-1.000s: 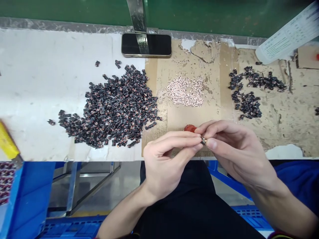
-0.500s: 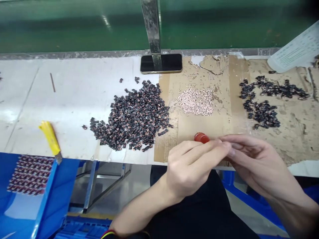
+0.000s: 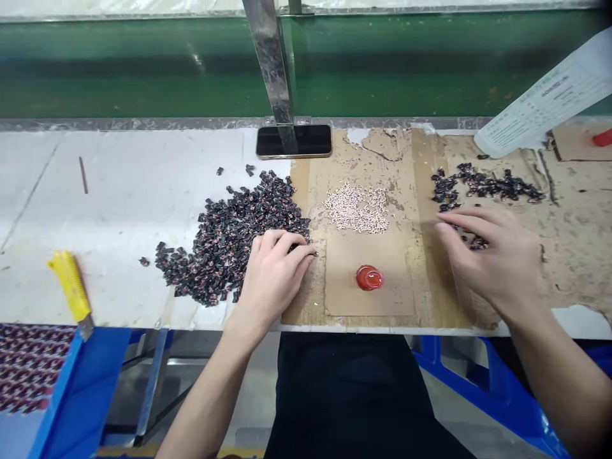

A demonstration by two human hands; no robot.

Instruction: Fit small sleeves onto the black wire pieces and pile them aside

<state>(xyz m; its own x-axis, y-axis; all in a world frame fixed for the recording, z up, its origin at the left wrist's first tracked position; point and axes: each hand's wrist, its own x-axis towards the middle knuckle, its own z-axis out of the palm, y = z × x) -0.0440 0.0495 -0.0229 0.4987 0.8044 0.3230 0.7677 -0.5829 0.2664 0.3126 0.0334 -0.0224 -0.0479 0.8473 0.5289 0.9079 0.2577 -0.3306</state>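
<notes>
My left hand rests at the right edge of a large pile of small black parts, thumb and fingertips pinched on a small dark part. Above the smaller heap of black parts on the right is my right hand, its thumb and index finger apart, with nothing visible between them. Between the hands, a red round cap sits on a cardboard square. Small pale copper-coloured pieces lie spread on the cardboard behind it.
A phone lies at the foot of a metal post. A yellow cutter crosses the front left table edge, near a blue bin. At the back right leans a whitish translucent bottle.
My hands have parted from each other over the red cap. The left moved to the large black pile, the right to the smaller heap. The camera view has shifted, uncovering the cap and square.
</notes>
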